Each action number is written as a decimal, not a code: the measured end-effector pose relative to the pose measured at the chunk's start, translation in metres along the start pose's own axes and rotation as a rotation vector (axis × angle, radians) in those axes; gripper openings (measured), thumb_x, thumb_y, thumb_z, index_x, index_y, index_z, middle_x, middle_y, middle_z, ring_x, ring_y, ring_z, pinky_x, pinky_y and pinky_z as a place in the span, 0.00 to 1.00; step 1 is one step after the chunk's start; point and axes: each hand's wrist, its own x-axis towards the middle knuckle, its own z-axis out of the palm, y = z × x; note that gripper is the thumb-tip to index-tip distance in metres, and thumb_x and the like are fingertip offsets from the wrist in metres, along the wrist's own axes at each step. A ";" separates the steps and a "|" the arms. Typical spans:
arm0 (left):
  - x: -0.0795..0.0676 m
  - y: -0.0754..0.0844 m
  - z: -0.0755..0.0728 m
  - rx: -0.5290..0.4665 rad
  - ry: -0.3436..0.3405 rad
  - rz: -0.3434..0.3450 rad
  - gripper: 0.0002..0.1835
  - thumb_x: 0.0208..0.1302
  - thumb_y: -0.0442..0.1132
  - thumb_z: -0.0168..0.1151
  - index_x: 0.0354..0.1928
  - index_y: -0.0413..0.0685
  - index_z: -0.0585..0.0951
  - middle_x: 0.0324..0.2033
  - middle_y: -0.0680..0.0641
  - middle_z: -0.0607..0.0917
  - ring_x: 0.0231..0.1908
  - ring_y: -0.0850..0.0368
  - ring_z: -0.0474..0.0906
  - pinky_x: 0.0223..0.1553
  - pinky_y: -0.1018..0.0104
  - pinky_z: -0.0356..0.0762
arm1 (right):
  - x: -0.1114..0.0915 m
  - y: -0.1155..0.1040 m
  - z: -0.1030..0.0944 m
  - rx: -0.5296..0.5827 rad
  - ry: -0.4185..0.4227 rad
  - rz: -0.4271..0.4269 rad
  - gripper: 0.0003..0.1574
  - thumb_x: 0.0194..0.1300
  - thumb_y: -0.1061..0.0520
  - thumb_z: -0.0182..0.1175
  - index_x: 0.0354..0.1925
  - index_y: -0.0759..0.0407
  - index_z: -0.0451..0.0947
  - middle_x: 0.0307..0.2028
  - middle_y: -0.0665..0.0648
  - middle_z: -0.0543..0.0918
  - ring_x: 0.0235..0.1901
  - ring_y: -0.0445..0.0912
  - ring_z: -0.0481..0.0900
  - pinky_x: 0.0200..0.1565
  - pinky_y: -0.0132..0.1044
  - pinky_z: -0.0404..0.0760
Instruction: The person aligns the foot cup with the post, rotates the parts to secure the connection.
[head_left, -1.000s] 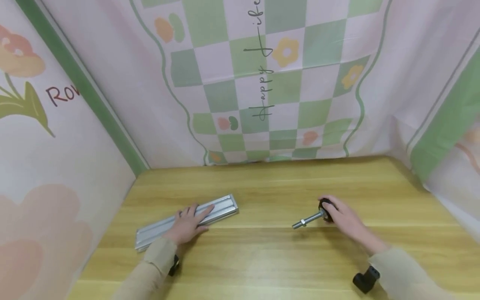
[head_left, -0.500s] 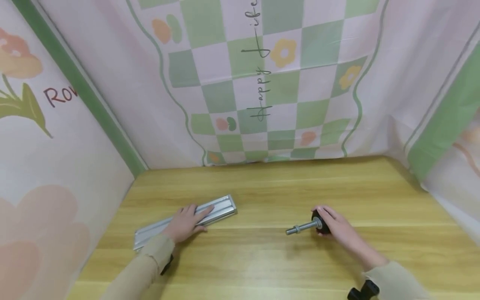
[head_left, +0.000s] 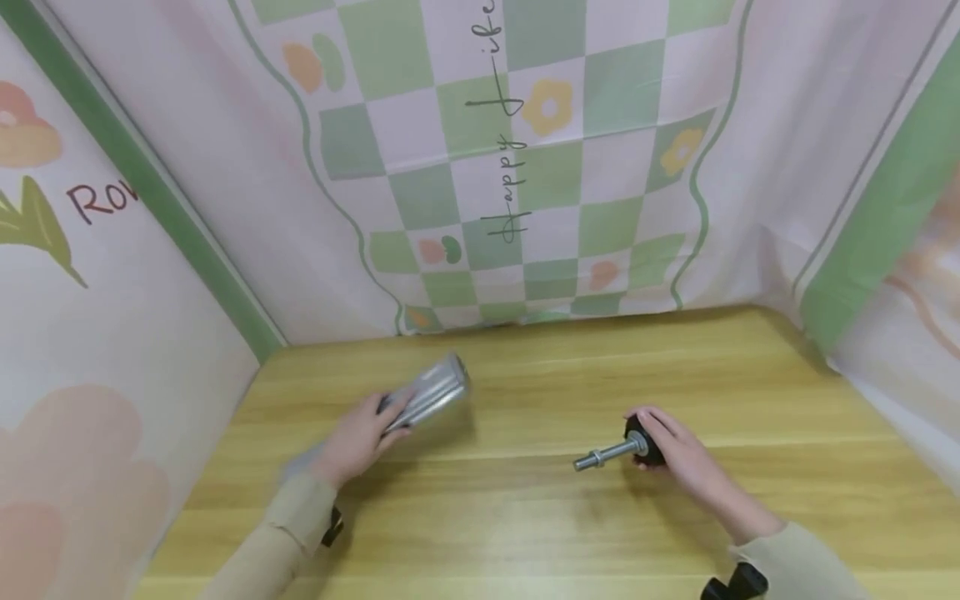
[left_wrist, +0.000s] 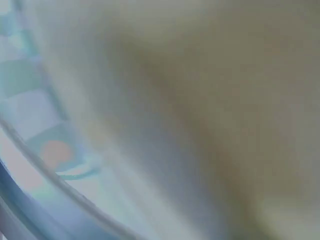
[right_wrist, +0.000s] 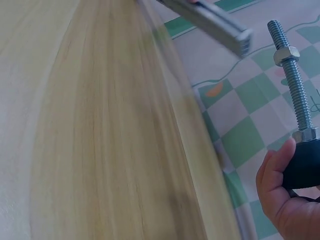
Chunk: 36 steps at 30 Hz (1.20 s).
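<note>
In the head view my left hand [head_left: 358, 440] grips a silver aluminium extrusion [head_left: 433, 395] from above. The bar is tilted, its far end raised off the wooden table and blurred by motion. Across from it, my right hand [head_left: 686, 462] holds a levelling foot [head_left: 615, 452] by its black round base, with the threaded stud pointing left. The right wrist view shows a nut [right_wrist: 286, 56] partway along the stud and another nut [right_wrist: 304, 135] against the base. The left wrist view is mostly a blur of sleeve or hand, hiding that grip.
A wood-grain table [head_left: 525, 525] lies under both hands. Behind it hangs a green-and-white checked curtain [head_left: 555, 175], with more printed cloth along the left side [head_left: 75, 333] and right side [head_left: 877, 250]. Black wrist cameras sit at both cuffs.
My left hand has gone from resting on the flat-lying extrusion to gripping it and lifting its far end. The levelling foot moved slightly left and down, then stayed nearly still.
</note>
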 end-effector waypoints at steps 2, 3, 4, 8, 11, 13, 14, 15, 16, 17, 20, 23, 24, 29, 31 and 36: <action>0.009 0.004 -0.009 -0.025 0.055 -0.014 0.35 0.62 0.46 0.62 0.70 0.50 0.62 0.50 0.33 0.75 0.42 0.41 0.78 0.43 0.48 0.81 | 0.000 -0.002 -0.001 0.005 -0.007 -0.007 0.21 0.76 0.45 0.38 0.50 0.56 0.70 0.37 0.60 0.74 0.31 0.45 0.77 0.32 0.36 0.84; 0.014 0.007 -0.014 -0.044 0.084 -0.021 0.35 0.64 0.48 0.59 0.70 0.50 0.61 0.51 0.32 0.75 0.43 0.40 0.78 0.44 0.47 0.81 | 0.000 -0.002 -0.001 0.007 -0.014 -0.010 0.19 0.76 0.45 0.38 0.50 0.53 0.71 0.37 0.60 0.74 0.31 0.45 0.77 0.32 0.36 0.84; 0.018 0.010 -0.020 -0.065 0.109 -0.026 0.34 0.66 0.50 0.57 0.71 0.49 0.60 0.52 0.32 0.74 0.44 0.39 0.78 0.44 0.46 0.81 | -0.001 -0.003 -0.001 0.006 -0.018 -0.013 0.18 0.76 0.45 0.38 0.49 0.52 0.71 0.37 0.60 0.74 0.31 0.45 0.77 0.32 0.36 0.84; 0.035 0.024 -0.037 -0.096 0.222 -0.009 0.35 0.70 0.59 0.39 0.73 0.52 0.55 0.52 0.32 0.74 0.45 0.39 0.78 0.45 0.45 0.80 | 0.000 -0.005 -0.002 0.008 -0.030 -0.024 0.16 0.76 0.46 0.38 0.49 0.47 0.70 0.40 0.64 0.73 0.32 0.45 0.77 0.32 0.36 0.84; 0.047 0.037 -0.046 -0.108 0.320 0.052 0.35 0.70 0.60 0.35 0.75 0.57 0.50 0.51 0.31 0.74 0.44 0.39 0.78 0.43 0.45 0.81 | 0.000 -0.004 -0.002 0.012 -0.033 -0.032 0.16 0.76 0.46 0.37 0.50 0.46 0.70 0.43 0.67 0.71 0.32 0.45 0.77 0.32 0.36 0.84; 0.055 0.047 -0.047 -0.114 0.383 0.095 0.35 0.70 0.59 0.36 0.75 0.61 0.45 0.50 0.31 0.74 0.42 0.39 0.78 0.42 0.46 0.81 | 0.000 -0.003 -0.002 0.018 -0.037 -0.038 0.16 0.77 0.46 0.37 0.50 0.45 0.70 0.45 0.68 0.71 0.33 0.45 0.77 0.33 0.36 0.84; 0.058 0.052 -0.047 -0.121 0.407 0.114 0.35 0.70 0.59 0.36 0.75 0.63 0.44 0.50 0.30 0.74 0.42 0.39 0.78 0.41 0.46 0.81 | 0.000 -0.003 -0.002 0.020 -0.039 -0.040 0.15 0.77 0.47 0.37 0.49 0.42 0.70 0.45 0.69 0.71 0.33 0.45 0.77 0.33 0.36 0.84; 0.061 0.057 -0.047 -0.137 0.425 0.129 0.35 0.70 0.58 0.37 0.75 0.63 0.42 0.50 0.30 0.73 0.42 0.39 0.78 0.41 0.47 0.81 | 0.000 -0.002 -0.003 0.021 -0.039 -0.043 0.14 0.77 0.47 0.37 0.48 0.40 0.70 0.45 0.69 0.70 0.33 0.45 0.77 0.33 0.36 0.85; 0.065 0.062 -0.045 -0.156 0.440 0.139 0.35 0.70 0.58 0.37 0.75 0.64 0.41 0.50 0.30 0.73 0.43 0.39 0.78 0.42 0.47 0.81 | 0.000 -0.002 -0.003 0.023 -0.037 -0.047 0.14 0.77 0.47 0.37 0.47 0.37 0.70 0.46 0.69 0.70 0.33 0.45 0.77 0.33 0.37 0.85; 0.067 0.068 -0.043 -0.176 0.452 0.141 0.35 0.70 0.58 0.37 0.75 0.64 0.41 0.50 0.30 0.73 0.43 0.39 0.78 0.42 0.47 0.81 | 0.000 -0.002 -0.003 0.023 -0.035 -0.050 0.14 0.77 0.47 0.37 0.46 0.34 0.70 0.45 0.69 0.70 0.33 0.45 0.78 0.33 0.37 0.85; 0.074 0.084 -0.037 -0.254 0.482 0.139 0.35 0.71 0.57 0.36 0.75 0.60 0.42 0.51 0.30 0.72 0.44 0.39 0.77 0.42 0.48 0.81 | -0.001 -0.001 -0.004 0.021 -0.027 -0.062 0.14 0.77 0.48 0.37 0.43 0.30 0.69 0.46 0.69 0.70 0.33 0.45 0.78 0.34 0.37 0.85; 0.082 0.100 -0.027 -0.349 0.524 0.131 0.34 0.72 0.57 0.35 0.75 0.57 0.44 0.52 0.30 0.71 0.44 0.41 0.76 0.42 0.50 0.81 | -0.002 -0.001 -0.005 0.023 -0.016 -0.065 0.15 0.77 0.47 0.37 0.43 0.29 0.70 0.47 0.70 0.69 0.33 0.45 0.79 0.34 0.37 0.85; 0.085 0.105 -0.024 -0.385 0.538 0.134 0.34 0.73 0.56 0.35 0.75 0.57 0.43 0.52 0.30 0.71 0.44 0.42 0.75 0.42 0.51 0.81 | -0.002 -0.001 -0.005 0.024 -0.011 -0.065 0.15 0.77 0.47 0.37 0.43 0.29 0.70 0.48 0.71 0.69 0.33 0.46 0.79 0.34 0.37 0.85; 0.100 0.131 -0.012 -0.574 0.554 0.133 0.34 0.73 0.54 0.32 0.75 0.59 0.36 0.53 0.30 0.68 0.43 0.44 0.71 0.42 0.55 0.78 | -0.004 -0.002 -0.007 0.020 0.019 -0.062 0.14 0.76 0.45 0.38 0.44 0.27 0.70 0.50 0.74 0.68 0.34 0.46 0.80 0.35 0.38 0.86; 0.104 0.141 -0.009 -0.648 0.534 0.117 0.34 0.73 0.53 0.32 0.75 0.59 0.35 0.54 0.30 0.66 0.43 0.45 0.70 0.42 0.55 0.77 | -0.005 -0.002 -0.010 0.019 0.034 -0.069 0.14 0.76 0.45 0.38 0.44 0.27 0.71 0.49 0.71 0.69 0.34 0.45 0.80 0.35 0.38 0.86; 0.111 0.164 -0.003 -0.773 0.472 0.086 0.35 0.74 0.49 0.34 0.74 0.60 0.32 0.56 0.31 0.62 0.44 0.47 0.69 0.44 0.61 0.76 | -0.005 0.001 -0.023 0.061 0.057 -0.087 0.16 0.76 0.46 0.39 0.45 0.29 0.74 0.42 0.54 0.73 0.33 0.44 0.80 0.34 0.36 0.86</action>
